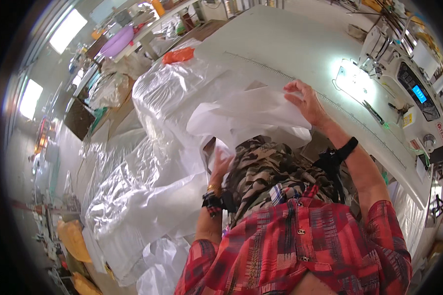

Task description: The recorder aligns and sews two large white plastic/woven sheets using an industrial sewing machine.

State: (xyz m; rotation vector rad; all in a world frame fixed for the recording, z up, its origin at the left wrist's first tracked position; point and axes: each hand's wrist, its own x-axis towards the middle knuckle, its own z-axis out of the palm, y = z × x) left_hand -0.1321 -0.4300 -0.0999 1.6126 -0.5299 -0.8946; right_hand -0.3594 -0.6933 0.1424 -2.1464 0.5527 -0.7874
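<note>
A thin, translucent white sheet [253,110] is raised over my lap and the near edge of the sewing table. My left hand [220,166] grips a fold of it low on the left side, its fingertips partly covered by the material. Up at the right edge of the sheet is my right hand [304,101], fingers loosely bent and apart from the thumb. That hand lies against the sheet without closing on it. More shiny white sheeting [147,196] spreads in a crumpled heap to my left.
A lit sewing machine [411,93] stands at the right of the white table [270,37]. Thread snips [374,112] and a ruler strip [344,105] are on the tabletop. An orange-red bag [178,55] lies at its left edge; a purple basin [117,42] sits farther back.
</note>
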